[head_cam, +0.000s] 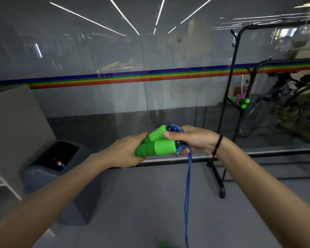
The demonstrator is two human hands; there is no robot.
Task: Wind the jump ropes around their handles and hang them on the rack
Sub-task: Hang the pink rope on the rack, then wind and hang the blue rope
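- Two green handles [157, 144] are lying side by side between both hands, long axis running left to right.
- Left hand [125, 153] is gripping their left ends, fingers curled round; right hand [195, 140] is pinching the right ends, where the blue rope [188, 185] is bunching.
- Loose rope is hanging down under the right hand, the nearer one for winding.
- Rack [231, 90] is standing far right, with another wound rope [240, 102] on it.
- Bin [32, 176] on the left is holding a small item, too dim to name.

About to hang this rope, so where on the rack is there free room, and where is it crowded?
Free: the top bar of the black rack, bare across what shows, and its upper side hooks. Crowded: low on the near post, where a wound green-handled jump rope already hangs.
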